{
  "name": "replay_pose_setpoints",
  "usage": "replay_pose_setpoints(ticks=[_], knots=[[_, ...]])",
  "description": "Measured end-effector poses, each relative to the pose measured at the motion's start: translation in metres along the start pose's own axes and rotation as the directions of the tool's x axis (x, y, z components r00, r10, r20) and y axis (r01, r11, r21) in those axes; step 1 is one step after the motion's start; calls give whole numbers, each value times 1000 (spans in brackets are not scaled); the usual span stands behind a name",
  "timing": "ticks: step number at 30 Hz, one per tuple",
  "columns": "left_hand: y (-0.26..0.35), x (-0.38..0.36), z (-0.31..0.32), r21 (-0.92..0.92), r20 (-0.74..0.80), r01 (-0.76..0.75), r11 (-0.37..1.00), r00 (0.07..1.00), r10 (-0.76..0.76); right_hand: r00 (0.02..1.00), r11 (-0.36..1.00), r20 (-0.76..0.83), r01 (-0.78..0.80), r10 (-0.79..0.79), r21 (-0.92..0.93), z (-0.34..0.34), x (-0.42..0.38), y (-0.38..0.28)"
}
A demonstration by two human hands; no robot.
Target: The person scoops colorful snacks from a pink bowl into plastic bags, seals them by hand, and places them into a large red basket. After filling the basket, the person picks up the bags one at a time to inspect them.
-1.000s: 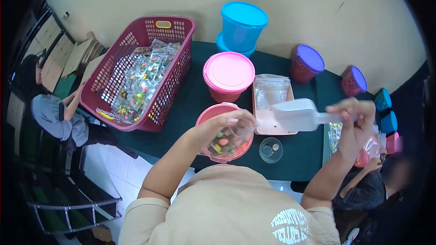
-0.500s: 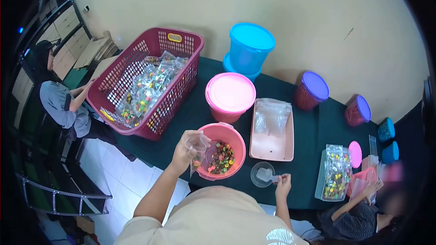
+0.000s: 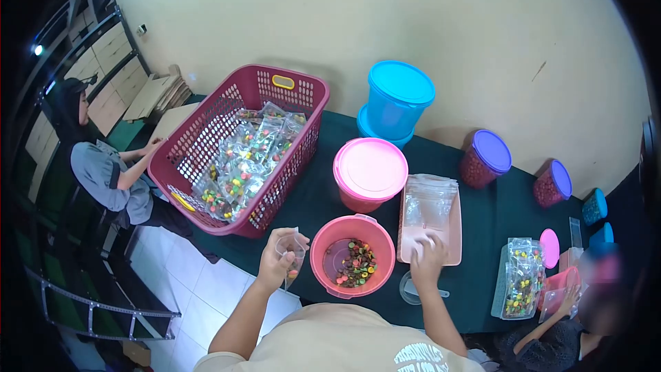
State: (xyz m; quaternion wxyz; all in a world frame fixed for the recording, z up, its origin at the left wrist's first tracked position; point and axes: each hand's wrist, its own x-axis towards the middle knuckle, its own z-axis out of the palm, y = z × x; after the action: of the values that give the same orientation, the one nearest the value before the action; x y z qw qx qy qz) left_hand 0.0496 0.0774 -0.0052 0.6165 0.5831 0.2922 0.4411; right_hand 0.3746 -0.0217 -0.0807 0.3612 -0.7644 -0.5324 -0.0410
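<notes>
My left hand (image 3: 275, 262) is closed around the top of a small clear plastic bag (image 3: 293, 267) with some colourful candies in its lower part. Just right of it stands a pink basin (image 3: 319, 282) with loose multicoloured candies (image 3: 359, 262) inside. My right hand (image 3: 428, 262), fingers apart and holding nothing, is over the front part of a pale pink tray (image 3: 451, 251). Clear empty bags (image 3: 430, 203) lie at the tray's far end. Partly hidden under my right forearm, a clear bowl (image 3: 407, 295) holds a white scoop (image 3: 441, 293), its handle pointing right.
A maroon laundry basket (image 3: 289, 172) full of packed candy bags stands at left. Lidded tubs, pink (image 3: 370, 172) and blue (image 3: 401, 100), stand behind the basin. People work at left (image 3: 103, 172) and right (image 3: 544, 337), the latter near a tray of filled bags (image 3: 523, 279).
My right hand has let go of the scoop, leaving it in the bowl, and moved up over the tray. My left hand still holds the bag. The view has shifted slightly.
</notes>
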Motion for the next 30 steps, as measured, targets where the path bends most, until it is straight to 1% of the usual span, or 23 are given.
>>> replay_pose_setpoints(ticks=[1,3,5,6,8,9,10,11,13,14,15,16,17,18,19,20,21,22,24,28,29,30], knots=[[1,0,-6,21,-7,-7,1000,1000,7,995,994,15,98,-97,-52,10,22,-19],[4,1,-17,26,-18,-23,999,1000,24,975,974,6,221,-221,-54,31,63,-49],[9,2,-29,43,13,-61,997,998,60,960,951,21,280,-280,-131,60,95,-62],[12,2,-36,58,36,-90,994,995,88,962,953,12,271,-272,-136,73,106,-63],[13,3,-52,38,66,-56,998,996,54,948,926,96,318,-304,-202,93,122,-62],[10,4,-60,56,80,-77,995,994,72,951,928,98,306,-292,-210,96,128,-61],[6,3,-66,71,92,-92,993,992,85,940,911,140,338,-312,-236,98,131,-59],[7,2,-69,61,103,-74,995,992,67,926,893,188,367,-326,-260,101,130,-57],[11,7,-73,0,142,110,994,984,-109,927,900,216,356,-307,-252,104,124,-56],[9,10,-74,-6,163,121,993,979,-119,923,902,226,362,-312,-236,105,124,-55],[5,14,-75,-14,205,124,992,971,-118,922,888,210,374,-326,-268,106,121,-54],[4,18,-75,-19,247,127,992,962,-118,931,894,209,350,-300,-281,98,118,-62],[7,22,-77,0,293,192,981,938,-183,933,896,192,348,-303,-275,90,112,-70],[4,27,-79,2,315,207,978,928,-197,935,898,176,347,-308,-270,76,106,-81],[0,33,-80,40,342,122,992,931,-128,949,929,174,298,-263,-220,61,97,-94],[-3,38,-82,71,373,31,997,926,-56,956,933,171,275,-239,-230,47,83,-105],[-1,41,-82,66,393,70,995,915,-90,961,935,211,230,-176,-270,34,66,-116],[-3,46,-83,58,412,72,996,907,-90,962,931,249,191,-114,-311,23,49,-125],[-10,53,-82,51,446,98,994,888,-111,961,918,270,157,-58,-363,17,15,-148],[-18,66,-76,40,538,82,996,838,-91,967,953,255,70,8,-295,45,-25,-180],[-17,68,-74,32,549,81,996,832,-85,976,952,219,65,3,-300,49,-26,-188],[-16,70,-72,27,555,80,996,828,-82,977,950,214,54,14,-308,52,-28,-193]])
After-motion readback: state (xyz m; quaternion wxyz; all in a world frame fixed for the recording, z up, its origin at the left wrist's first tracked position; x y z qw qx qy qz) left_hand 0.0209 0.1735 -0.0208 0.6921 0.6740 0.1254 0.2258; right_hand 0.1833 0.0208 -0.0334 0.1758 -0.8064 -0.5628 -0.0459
